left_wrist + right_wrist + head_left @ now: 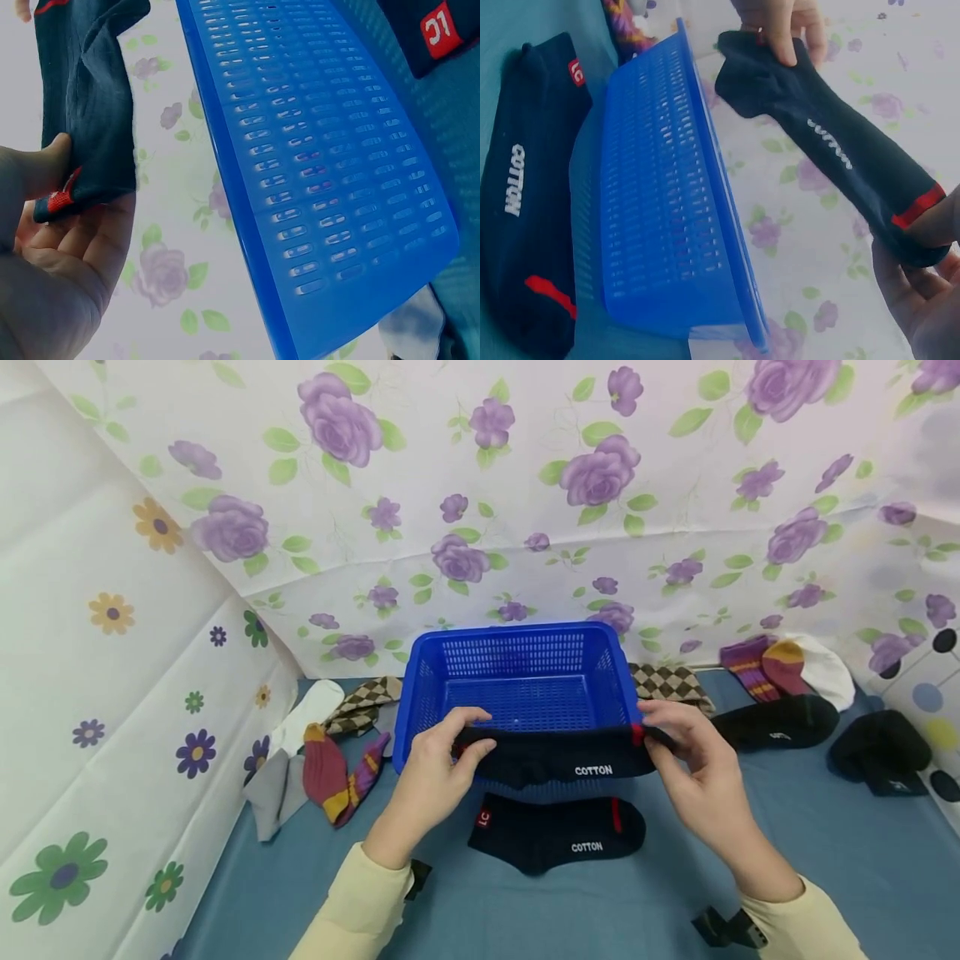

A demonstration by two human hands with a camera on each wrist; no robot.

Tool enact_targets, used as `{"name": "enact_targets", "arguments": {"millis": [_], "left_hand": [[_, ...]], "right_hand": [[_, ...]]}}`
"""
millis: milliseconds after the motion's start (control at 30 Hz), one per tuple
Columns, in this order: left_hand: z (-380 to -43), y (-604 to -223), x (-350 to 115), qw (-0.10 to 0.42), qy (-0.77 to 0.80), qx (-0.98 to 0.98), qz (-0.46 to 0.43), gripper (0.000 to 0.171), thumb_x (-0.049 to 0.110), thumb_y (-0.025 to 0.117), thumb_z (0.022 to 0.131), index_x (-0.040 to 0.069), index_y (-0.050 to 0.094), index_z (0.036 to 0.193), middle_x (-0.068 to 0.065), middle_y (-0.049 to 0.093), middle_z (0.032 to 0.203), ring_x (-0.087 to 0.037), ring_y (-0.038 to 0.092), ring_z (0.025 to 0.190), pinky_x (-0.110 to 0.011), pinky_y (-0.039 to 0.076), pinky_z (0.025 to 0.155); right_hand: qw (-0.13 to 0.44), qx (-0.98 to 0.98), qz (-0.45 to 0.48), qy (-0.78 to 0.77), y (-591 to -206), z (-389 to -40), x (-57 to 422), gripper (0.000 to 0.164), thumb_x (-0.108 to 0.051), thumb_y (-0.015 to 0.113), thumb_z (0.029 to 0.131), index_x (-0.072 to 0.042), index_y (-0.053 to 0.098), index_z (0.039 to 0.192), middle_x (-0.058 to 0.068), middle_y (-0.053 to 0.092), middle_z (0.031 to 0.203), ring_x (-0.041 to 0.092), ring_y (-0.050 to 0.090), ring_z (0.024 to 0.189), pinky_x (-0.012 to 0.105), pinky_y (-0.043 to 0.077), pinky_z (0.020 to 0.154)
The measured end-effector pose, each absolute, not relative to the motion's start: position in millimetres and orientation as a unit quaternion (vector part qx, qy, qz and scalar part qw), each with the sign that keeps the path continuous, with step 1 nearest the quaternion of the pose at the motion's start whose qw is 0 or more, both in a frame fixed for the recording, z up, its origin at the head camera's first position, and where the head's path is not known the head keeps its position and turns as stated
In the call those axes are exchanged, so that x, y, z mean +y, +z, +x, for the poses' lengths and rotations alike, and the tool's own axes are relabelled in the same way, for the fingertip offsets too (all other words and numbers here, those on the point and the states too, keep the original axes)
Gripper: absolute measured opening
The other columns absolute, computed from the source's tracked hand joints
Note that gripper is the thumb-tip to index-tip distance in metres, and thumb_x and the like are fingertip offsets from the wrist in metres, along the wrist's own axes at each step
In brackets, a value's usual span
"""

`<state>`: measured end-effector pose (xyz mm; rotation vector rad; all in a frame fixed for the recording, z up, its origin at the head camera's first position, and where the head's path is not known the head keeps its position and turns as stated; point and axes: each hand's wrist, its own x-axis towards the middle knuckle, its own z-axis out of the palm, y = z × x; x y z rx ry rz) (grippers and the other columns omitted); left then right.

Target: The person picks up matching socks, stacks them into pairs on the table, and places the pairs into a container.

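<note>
A black sock (547, 756) with white COTTON lettering and a red stripe is stretched level between both hands, over the near rim of a blue plastic basket (517, 639). My left hand (442, 760) pinches its cuff end, where a red tag shows in the left wrist view. At the toe end, beside the red stripe, my right hand (701, 768) grips it between thumb and fingers. A matching black sock (555, 833) lies flat on the blue cloth in front of the basket, its red LC tag to the left.
Left of the basket lie grey (273, 793), white, checkered and maroon-yellow socks (326, 772). To its right are a checkered sock (671, 683), a striped sock (750, 667), a white one, a black sock (780, 722) and a bunched black item (881, 747). Flowered sheeting (465, 477) stands behind.
</note>
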<state>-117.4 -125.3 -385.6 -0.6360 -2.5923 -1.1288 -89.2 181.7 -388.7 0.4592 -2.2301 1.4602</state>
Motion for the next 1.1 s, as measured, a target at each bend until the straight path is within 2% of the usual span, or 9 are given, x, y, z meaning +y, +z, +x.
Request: {"name": "enact_targets", "arguments": {"millis": [233, 433, 533, 633, 733, 767, 867, 1000, 1100], "left_hand": [[-117.7, -385.1, -129.6, 0.131, -0.440, -0.857, -0.232, 0.020, 0.016, 0.056, 0.093, 0.011, 0.038, 0.098, 0.002, 0.060, 0.100, -0.008, 0.042, 0.057, -0.021, 0.034, 0.047], [-117.1, -387.3, -130.7, 0.185, -0.454, -0.827, -0.275, 0.014, 0.005, 0.052, 0.094, 0.011, 0.054, 0.082, -0.001, 0.062, 0.100, -0.011, 0.059, 0.088, -0.020, 0.047, 0.060], [-115.6, -388.5, -131.3, 0.198, -0.450, -0.824, -0.280, 0.021, 0.004, 0.052, 0.094, 0.015, 0.069, 0.088, -0.001, 0.065, 0.102, -0.013, 0.061, 0.095, -0.024, 0.053, 0.073], [-111.8, -388.9, -131.6, 0.190, -0.436, -0.836, -0.272, 0.021, 0.009, 0.054, 0.094, 0.018, 0.072, 0.102, 0.001, 0.065, 0.108, -0.011, 0.062, 0.099, -0.024, 0.053, 0.078], [-105.8, -390.6, -131.5, 0.162, -0.423, -0.853, -0.259, 0.023, 0.016, 0.059, 0.092, 0.020, 0.068, 0.113, 0.003, 0.063, 0.116, -0.008, 0.062, 0.093, -0.022, 0.053, 0.071], [-103.4, -391.0, -131.4, 0.149, -0.421, -0.858, -0.254, 0.026, 0.018, 0.062, 0.090, 0.022, 0.066, 0.116, 0.004, 0.061, 0.118, -0.007, 0.061, 0.094, -0.021, 0.053, 0.069], [-97.3, -393.4, -130.6, 0.110, -0.423, -0.867, -0.238, 0.039, 0.021, 0.071, 0.083, 0.025, 0.062, 0.121, 0.007, 0.058, 0.123, -0.006, 0.059, 0.093, -0.020, 0.052, 0.067], [-92.7, -394.4, -130.2, 0.088, -0.423, -0.873, -0.227, 0.047, 0.019, 0.075, 0.079, 0.028, 0.061, 0.122, 0.011, 0.054, 0.125, -0.005, 0.058, 0.100, -0.019, 0.053, 0.071], [-91.4, -393.4, -131.2, 0.089, -0.406, -0.882, -0.225, 0.047, 0.018, 0.075, 0.079, 0.028, 0.060, 0.123, 0.014, 0.053, 0.126, -0.003, 0.056, 0.089, -0.018, 0.050, 0.064]], "right_hand": [[0.229, -0.800, 0.189, 0.521, -374.2, -77.2, 177.6, 0.025, 0.020, 0.052, 0.083, -0.004, 0.060, 0.082, 0.014, 0.051, 0.126, 0.011, 0.052, 0.098, 0.020, 0.039, 0.056], [0.221, -0.789, 0.232, 0.525, -378.9, -75.7, 182.4, 0.033, 0.024, 0.050, 0.081, -0.008, 0.059, 0.078, 0.017, 0.049, 0.127, 0.009, 0.054, 0.094, 0.020, 0.040, 0.058], [0.197, -0.790, 0.247, 0.525, -388.2, -78.0, 188.3, 0.047, 0.026, 0.047, 0.078, -0.016, 0.065, 0.072, 0.015, 0.052, 0.128, 0.010, 0.057, 0.103, 0.014, 0.044, 0.065], [0.165, -0.803, 0.253, 0.513, -396.2, -79.0, 192.4, 0.049, 0.023, 0.047, 0.081, -0.019, 0.072, 0.078, 0.012, 0.057, 0.129, -0.002, 0.055, 0.081, 0.010, 0.041, 0.054], [0.145, -0.826, 0.234, 0.492, -401.0, -77.6, 193.2, 0.041, 0.014, 0.050, 0.087, -0.018, 0.073, 0.097, 0.006, 0.060, 0.127, -0.003, 0.052, 0.080, 0.015, 0.030, 0.041], [0.143, -0.833, 0.222, 0.487, -402.2, -76.7, 193.1, 0.038, 0.011, 0.051, 0.088, -0.018, 0.072, 0.101, 0.003, 0.061, 0.126, -0.004, 0.053, 0.078, 0.016, 0.032, 0.043], [0.141, -0.842, 0.173, 0.490, -404.6, -73.1, 192.1, 0.034, 0.004, 0.058, 0.088, -0.021, 0.069, 0.108, -0.002, 0.063, 0.122, 0.004, 0.058, 0.107, 0.017, 0.042, 0.054], [0.156, -0.840, 0.130, 0.504, -407.2, -69.4, 188.8, 0.028, -0.007, 0.072, 0.081, -0.021, 0.070, 0.105, -0.004, 0.066, 0.117, 0.004, 0.060, 0.109, 0.016, 0.049, 0.061], [0.180, -0.853, 0.124, 0.474, -409.0, -68.0, 185.1, 0.030, -0.014, 0.080, 0.073, -0.021, 0.072, 0.101, -0.004, 0.068, 0.113, 0.000, 0.062, 0.103, 0.015, 0.050, 0.061]]}}
